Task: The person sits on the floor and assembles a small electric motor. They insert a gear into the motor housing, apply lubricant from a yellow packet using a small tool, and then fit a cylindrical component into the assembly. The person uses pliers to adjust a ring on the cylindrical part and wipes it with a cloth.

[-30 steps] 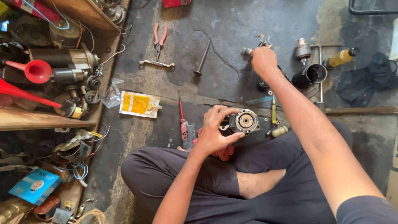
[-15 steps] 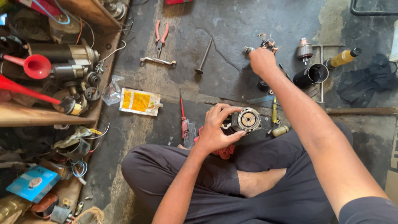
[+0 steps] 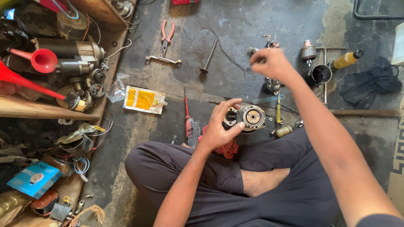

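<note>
A person is sitting cross-legged on a stained concrete floor (image 3: 252, 25), legs filling the lower half of the frame, while a cluttered wooden shelf (image 3: 38, 111) of old motors, funnels and wire is running down the left edge. Just below the middle of the frame, the left hand (image 3: 219, 128) is gripping a round motor housing (image 3: 246, 118), fingers wrapping its near side so that the geared, open end is facing up toward the camera; a red rag (image 3: 227, 148) is lying under it on the lap. The right hand (image 3: 271, 63) is hovering in the upper middle, over a scatter of small parts, and it is blurred, so I cannot tell whether its fingers are pinching anything or loosely curled. Judging by the layout, the unit is sitting partly taken apart: an armature (image 3: 308, 51) and a dark cylindrical casing (image 3: 316, 75) are lying apart from it at the upper right, so much of the work appears unfinished. Smaller tools are waiting around: red-handled pliers (image 3: 166, 34) and a spanner (image 3: 163, 59) at upper centre, a red screwdriver (image 3: 186, 110) left of the held unit, a yellow screwdriver (image 3: 278, 110) to its right.
</note>
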